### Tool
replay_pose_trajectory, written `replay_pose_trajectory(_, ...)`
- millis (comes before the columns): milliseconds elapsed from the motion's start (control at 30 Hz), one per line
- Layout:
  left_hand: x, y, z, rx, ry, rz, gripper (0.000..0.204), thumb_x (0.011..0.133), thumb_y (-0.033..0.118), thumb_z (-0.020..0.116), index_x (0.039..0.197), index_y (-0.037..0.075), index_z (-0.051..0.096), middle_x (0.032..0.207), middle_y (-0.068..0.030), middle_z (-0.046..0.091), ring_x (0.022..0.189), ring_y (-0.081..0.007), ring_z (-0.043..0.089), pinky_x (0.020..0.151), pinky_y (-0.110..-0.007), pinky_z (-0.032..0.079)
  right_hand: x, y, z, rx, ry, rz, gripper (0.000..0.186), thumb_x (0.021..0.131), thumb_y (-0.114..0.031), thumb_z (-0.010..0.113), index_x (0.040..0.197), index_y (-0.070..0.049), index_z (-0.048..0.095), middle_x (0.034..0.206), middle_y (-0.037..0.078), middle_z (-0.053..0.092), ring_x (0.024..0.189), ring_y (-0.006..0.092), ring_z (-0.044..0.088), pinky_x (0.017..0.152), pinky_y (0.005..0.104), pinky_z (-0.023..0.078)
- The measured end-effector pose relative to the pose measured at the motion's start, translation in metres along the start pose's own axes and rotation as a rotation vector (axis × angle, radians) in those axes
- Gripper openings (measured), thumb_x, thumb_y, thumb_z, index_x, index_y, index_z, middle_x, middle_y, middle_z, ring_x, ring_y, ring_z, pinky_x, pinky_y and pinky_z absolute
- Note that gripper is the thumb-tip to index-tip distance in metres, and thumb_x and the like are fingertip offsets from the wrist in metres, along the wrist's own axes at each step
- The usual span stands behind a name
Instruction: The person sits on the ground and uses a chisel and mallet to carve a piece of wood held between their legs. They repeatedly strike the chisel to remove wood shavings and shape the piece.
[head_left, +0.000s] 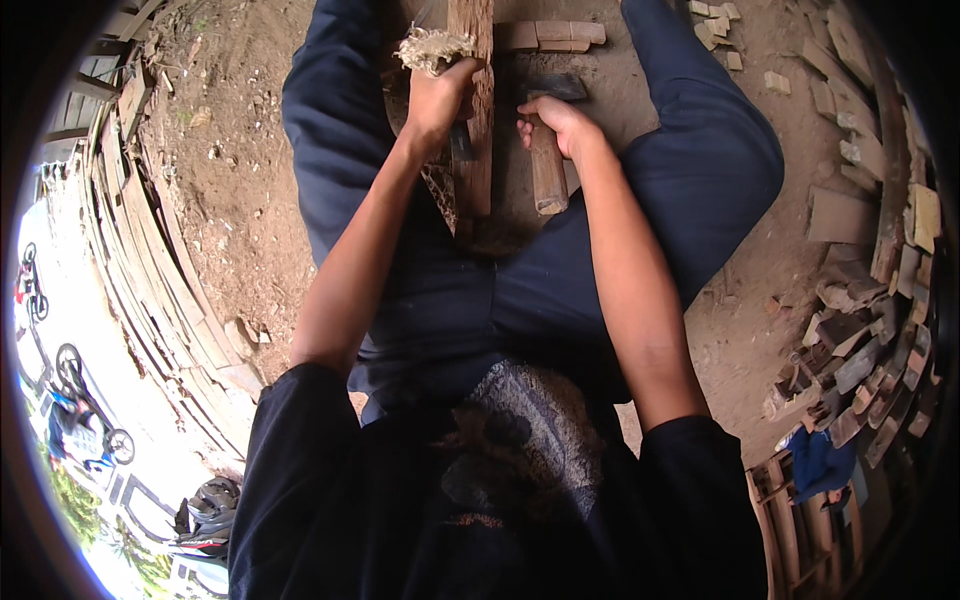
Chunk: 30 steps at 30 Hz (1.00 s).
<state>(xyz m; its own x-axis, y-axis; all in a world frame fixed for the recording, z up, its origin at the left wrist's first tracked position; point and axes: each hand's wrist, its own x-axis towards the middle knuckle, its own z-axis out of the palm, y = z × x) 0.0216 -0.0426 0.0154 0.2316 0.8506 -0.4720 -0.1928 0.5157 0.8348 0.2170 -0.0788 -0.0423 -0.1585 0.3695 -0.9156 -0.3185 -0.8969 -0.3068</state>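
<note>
My left hand (438, 108) is closed around a chisel (434, 48), whose frayed, splayed fibrous end sticks up above the fist. Dark metal shows below that fist, against the side of a rough wooden beam (481, 130) that lies between my legs. My right hand (562, 122) grips a hammer (549, 178) just to the right of the beam. Its thick wooden handle points back toward me, and its dark head lies beyond my fingers. The chisel's cutting edge cannot be made out.
Beyond the hammer, several wooden blocks (552, 36) lie in a row on the dirt. Stacked wood offcuts (850, 350) rise along the right. Long planks (150, 230) border the left, with a motorcycle (85, 415) outside. Blue cloth (822, 465) hangs at the lower right.
</note>
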Motion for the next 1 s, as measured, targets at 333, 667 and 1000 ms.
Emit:
replay_pose_trajectory(333,0.002,-0.01,0.011,0.033,0.081,0.159,0.016,0.087,0.01,0.069,0.073,0.006,0.062,0.058,0.0029,0.054,0.046,-0.0075,0.047,0.042,-0.029,0.035,0.012,0.003,-0.005,-0.009,0.024,-0.035,0.009,0.1,-0.008,0.056,0.105,-0.004,0.049,0.072,0.008,0.057,0.057,0.0201,0.056,0.055,0.0378,0.055)
replay_pose_trajectory(667,0.014,-0.011,0.019,0.122,0.123,0.194,0.024,0.086,0.012,0.067,0.065,0.003,0.06,0.058,0.0023,0.057,0.051,-0.0075,0.05,0.049,-0.031,0.04,-0.053,-0.05,0.008,-0.303,0.166,-0.183,0.022,0.108,-0.027,0.054,0.117,-0.006,0.053,0.08,0.007,0.056,0.06,0.0133,0.054,0.051,0.0302,0.051)
replay_pose_trajectory(1000,0.026,-0.022,0.017,0.216,0.127,0.21,0.024,0.084,0.015,0.069,0.069,0.0,0.061,0.063,0.0032,0.057,0.059,-0.0072,0.048,0.054,-0.031,0.042,-0.173,-0.113,0.071,-0.955,0.013,-0.441,0.033,0.108,-0.027,0.047,0.126,0.0,0.053,0.078,0.006,0.06,0.058,0.0148,0.059,0.049,0.0303,0.053)
